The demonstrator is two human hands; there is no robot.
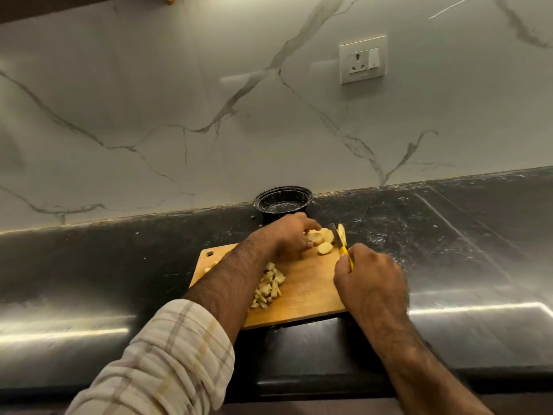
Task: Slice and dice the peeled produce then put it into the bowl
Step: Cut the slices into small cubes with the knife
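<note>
Checked cloth, pale with tan lines, covers the left forearm as a rolled sleeve (155,354) at the lower left. Beyond it the bare arm reaches across a wooden cutting board (308,295) that lies on the black stone bench (89,265), its near edge hanging a little past the bench's front step. A round hole sits in the board's far left corner, with 1 small pale scrap just beside it. Partly hidden by the left forearm, a heap of diced pieces (269,287) rests on the board's left half. At the far end of the board the left hand (291,238) curls its fingers over the peeled produce (318,236), holding it down; a cut chunk (325,248) lies just in front of it. Right of the produce, a knife (339,238) with a yellow handle stands blade-down against it, a thin slice leaning on the blade's right face. The right hand (368,277) has its grip closed round that handle. Behind the hands, a black bowl (282,202) sits against the marble-patterned wall (179,115). A white socket plate (363,59) is mounted on the wall at the upper right.
</note>
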